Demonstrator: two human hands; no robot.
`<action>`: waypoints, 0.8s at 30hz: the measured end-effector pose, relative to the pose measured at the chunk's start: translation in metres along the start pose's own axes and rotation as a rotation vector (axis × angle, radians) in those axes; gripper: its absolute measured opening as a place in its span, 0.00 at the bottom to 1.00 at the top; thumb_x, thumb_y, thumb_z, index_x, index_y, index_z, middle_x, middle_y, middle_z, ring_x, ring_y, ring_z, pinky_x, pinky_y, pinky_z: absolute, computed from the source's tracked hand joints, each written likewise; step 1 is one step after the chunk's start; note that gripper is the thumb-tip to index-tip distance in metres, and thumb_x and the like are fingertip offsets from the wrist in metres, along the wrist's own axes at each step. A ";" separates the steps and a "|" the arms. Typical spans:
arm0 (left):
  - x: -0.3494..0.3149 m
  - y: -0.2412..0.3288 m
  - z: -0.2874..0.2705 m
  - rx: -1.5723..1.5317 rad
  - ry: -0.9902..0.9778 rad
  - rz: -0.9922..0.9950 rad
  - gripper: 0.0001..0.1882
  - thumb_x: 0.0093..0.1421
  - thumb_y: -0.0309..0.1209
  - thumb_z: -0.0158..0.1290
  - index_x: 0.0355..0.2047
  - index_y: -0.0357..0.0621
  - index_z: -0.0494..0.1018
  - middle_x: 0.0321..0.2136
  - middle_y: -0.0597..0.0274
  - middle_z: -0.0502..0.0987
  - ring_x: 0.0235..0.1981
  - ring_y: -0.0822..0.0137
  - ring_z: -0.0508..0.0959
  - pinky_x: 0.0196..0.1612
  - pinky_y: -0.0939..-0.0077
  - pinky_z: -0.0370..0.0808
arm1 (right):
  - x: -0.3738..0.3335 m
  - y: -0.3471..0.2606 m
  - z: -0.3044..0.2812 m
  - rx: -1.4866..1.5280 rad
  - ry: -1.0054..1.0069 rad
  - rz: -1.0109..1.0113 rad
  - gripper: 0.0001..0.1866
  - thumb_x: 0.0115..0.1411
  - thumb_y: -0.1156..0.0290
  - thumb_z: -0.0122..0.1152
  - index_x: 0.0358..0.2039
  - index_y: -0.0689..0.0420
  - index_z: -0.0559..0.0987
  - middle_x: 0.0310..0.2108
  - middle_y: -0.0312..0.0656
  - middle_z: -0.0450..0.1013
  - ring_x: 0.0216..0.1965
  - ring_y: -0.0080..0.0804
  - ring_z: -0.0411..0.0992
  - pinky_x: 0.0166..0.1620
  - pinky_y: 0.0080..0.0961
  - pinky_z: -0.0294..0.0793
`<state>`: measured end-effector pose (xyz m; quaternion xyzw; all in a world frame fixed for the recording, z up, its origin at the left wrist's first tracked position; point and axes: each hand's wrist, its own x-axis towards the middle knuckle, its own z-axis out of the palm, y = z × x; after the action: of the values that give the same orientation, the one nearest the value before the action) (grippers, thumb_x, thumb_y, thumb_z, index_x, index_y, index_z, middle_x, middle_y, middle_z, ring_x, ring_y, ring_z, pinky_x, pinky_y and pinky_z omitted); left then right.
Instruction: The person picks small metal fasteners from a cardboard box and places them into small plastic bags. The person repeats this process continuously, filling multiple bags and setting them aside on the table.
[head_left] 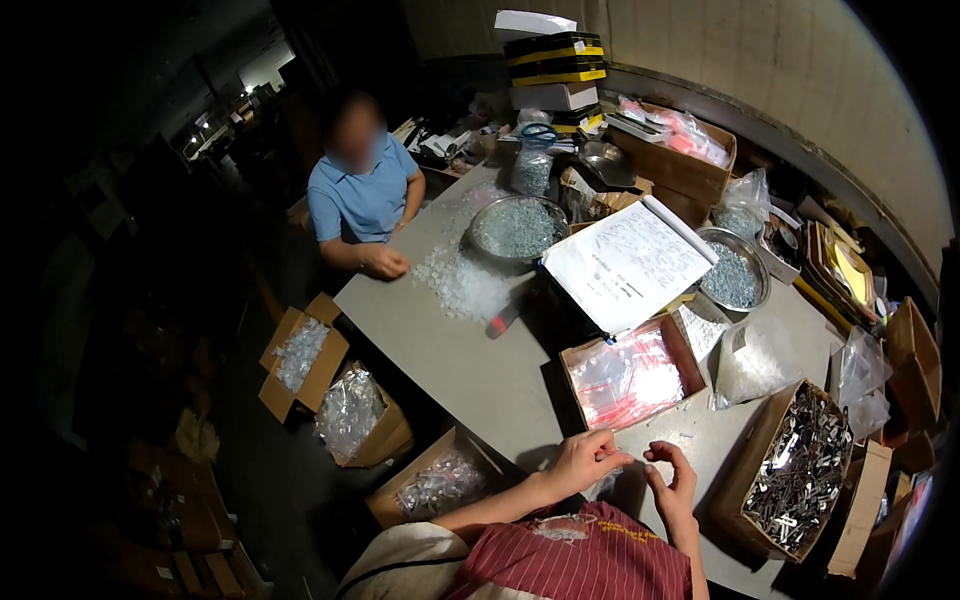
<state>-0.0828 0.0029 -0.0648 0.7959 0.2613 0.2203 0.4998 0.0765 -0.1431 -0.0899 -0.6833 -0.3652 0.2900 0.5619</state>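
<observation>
My left hand [585,462] is over the near table edge, its thumb and fingertips pressed together. Whatever it pinches is too small to make out. To its right, my right hand [674,480] has curled fingers, with a gap between thumb and forefinger and nothing visible in it. The two hands face each other, a little apart. Just beyond them stands an open cardboard box [574,376] of clear zip bags [632,372] with red edges. On the right, a deep carton [745,530] holds many small dark and shiny metal parts [797,470].
A clipboard with a written sheet [630,262] lies beyond the bag box. Metal bowls [518,228] hold small pieces; a clear bag [755,360] holds white ones. Across the table, a person in blue [365,195] reaches toward a translucent pile [462,285]. Open cartons [378,425] stand at left.
</observation>
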 end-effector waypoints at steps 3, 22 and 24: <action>0.002 -0.010 0.010 -0.024 0.049 0.114 0.12 0.59 0.34 0.64 0.31 0.38 0.76 0.29 0.57 0.80 0.31 0.64 0.80 0.35 0.71 0.76 | 0.001 -0.030 -0.001 -0.131 0.043 -0.201 0.19 0.55 0.79 0.63 0.49 0.62 0.78 0.42 0.45 0.78 0.47 0.37 0.76 0.55 0.32 0.71; -0.001 -0.011 0.014 0.304 -0.078 0.391 0.27 0.50 0.30 0.66 0.51 0.38 0.70 0.48 0.50 0.71 0.52 0.51 0.73 0.56 0.61 0.70 | -0.002 -0.027 -0.012 -0.551 -0.358 -0.251 0.24 0.38 0.68 0.65 0.41 0.46 0.85 0.54 0.35 0.73 0.69 0.51 0.53 0.71 0.61 0.26; -0.001 -0.002 0.013 0.424 -0.045 0.429 0.33 0.48 0.27 0.65 0.55 0.37 0.68 0.53 0.48 0.68 0.55 0.48 0.70 0.59 0.56 0.64 | -0.003 -0.027 -0.016 -0.551 -0.383 -0.194 0.27 0.37 0.67 0.67 0.43 0.43 0.85 0.59 0.34 0.71 0.72 0.56 0.45 0.70 0.64 0.21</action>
<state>-0.0759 -0.0056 -0.0723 0.9242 0.1164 0.2438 0.2701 0.0831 -0.1511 -0.0606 -0.7046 -0.5918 0.2484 0.3027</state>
